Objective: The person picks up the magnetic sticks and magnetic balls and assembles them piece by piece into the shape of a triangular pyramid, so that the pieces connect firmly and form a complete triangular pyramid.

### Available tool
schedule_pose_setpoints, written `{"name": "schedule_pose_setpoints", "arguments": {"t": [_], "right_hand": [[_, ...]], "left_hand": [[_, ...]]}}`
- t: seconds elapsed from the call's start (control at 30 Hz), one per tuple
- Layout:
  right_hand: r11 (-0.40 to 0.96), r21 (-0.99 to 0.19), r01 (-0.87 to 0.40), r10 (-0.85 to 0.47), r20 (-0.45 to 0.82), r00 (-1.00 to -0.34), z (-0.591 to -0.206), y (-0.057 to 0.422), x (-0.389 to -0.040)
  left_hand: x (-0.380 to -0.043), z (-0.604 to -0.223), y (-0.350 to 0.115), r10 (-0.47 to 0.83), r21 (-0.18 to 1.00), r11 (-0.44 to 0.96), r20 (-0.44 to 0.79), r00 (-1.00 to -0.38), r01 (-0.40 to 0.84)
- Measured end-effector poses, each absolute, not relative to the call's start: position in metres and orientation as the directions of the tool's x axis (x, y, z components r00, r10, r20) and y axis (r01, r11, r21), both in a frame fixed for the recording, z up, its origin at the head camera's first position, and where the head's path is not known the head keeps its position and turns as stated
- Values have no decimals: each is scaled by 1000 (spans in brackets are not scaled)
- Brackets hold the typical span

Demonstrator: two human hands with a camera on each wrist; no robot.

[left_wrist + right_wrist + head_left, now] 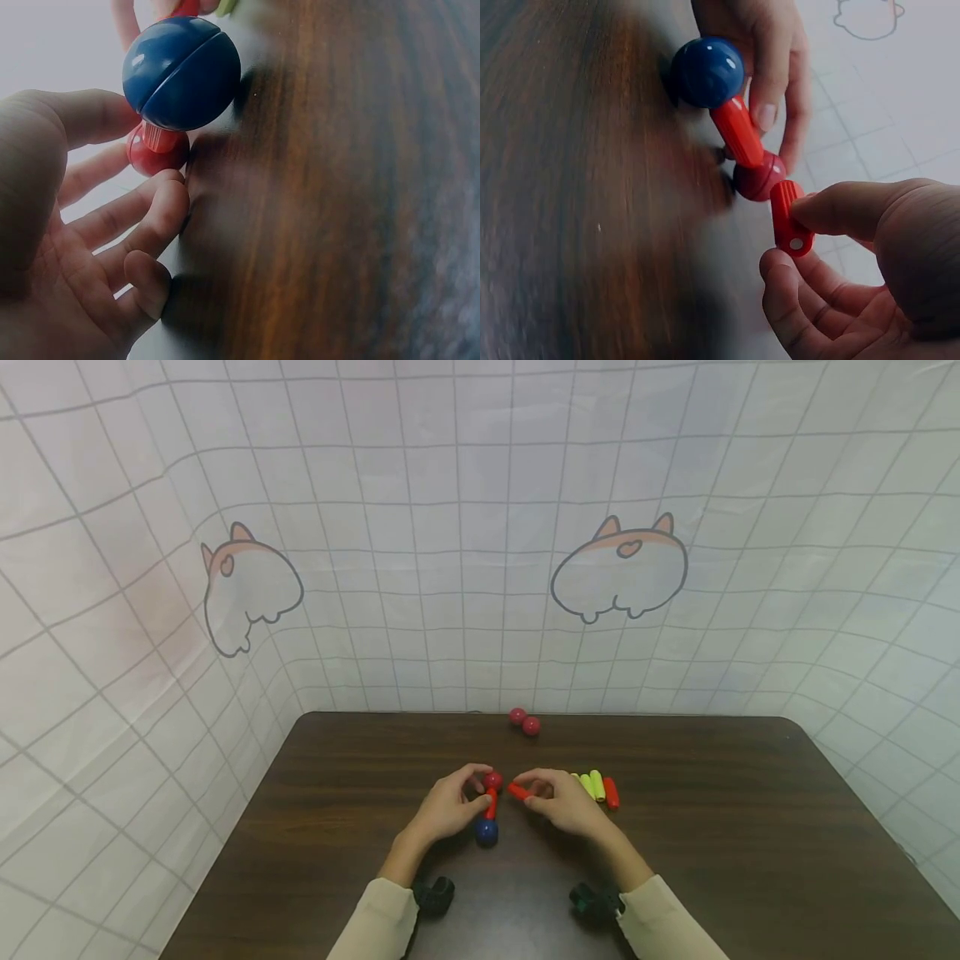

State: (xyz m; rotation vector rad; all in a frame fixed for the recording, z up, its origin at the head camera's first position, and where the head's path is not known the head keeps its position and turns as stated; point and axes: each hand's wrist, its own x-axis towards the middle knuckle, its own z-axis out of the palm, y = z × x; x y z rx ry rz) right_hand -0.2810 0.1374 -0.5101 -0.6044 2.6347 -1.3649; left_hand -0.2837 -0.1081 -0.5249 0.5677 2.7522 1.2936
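A magnetic toy piece lies in front of the left hand [442, 807]: a red rod [736, 131] joins a dark blue ball [182, 73] to a red ball [492, 779]. The left thumb and index finger pinch this piece near the red ball, with the blue ball at the end nearer the person. Between right thumb and fingers, the right hand [567, 803] pinches a loose red rod [784, 214]. A small pale disc shows on that rod's near end. Its far end is close beside the red ball, overlapping it slightly in the right wrist view.
Two red balls [531, 727] sit at the back edge of the dark wood table [360, 760]. Beyond the right hand lie several yellow-green rods [597, 785] and another red rod [611, 793]. A white gridded cloth [480, 568] hangs around the table.
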Motion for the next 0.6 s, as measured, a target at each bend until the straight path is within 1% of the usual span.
{"name": "schedule_pose_setpoints", "arguments": {"t": [0.3, 0.6], "right_hand": [[504, -823, -261, -386, 56, -921, -515, 126, -286], [515, -828, -221, -346, 36, -938, -517, 118, -287]], "left_hand": [[-284, -523, -107, 341, 754, 581, 115, -933, 305], [-283, -523, -107, 340, 749, 585, 119, -933, 310]]}}
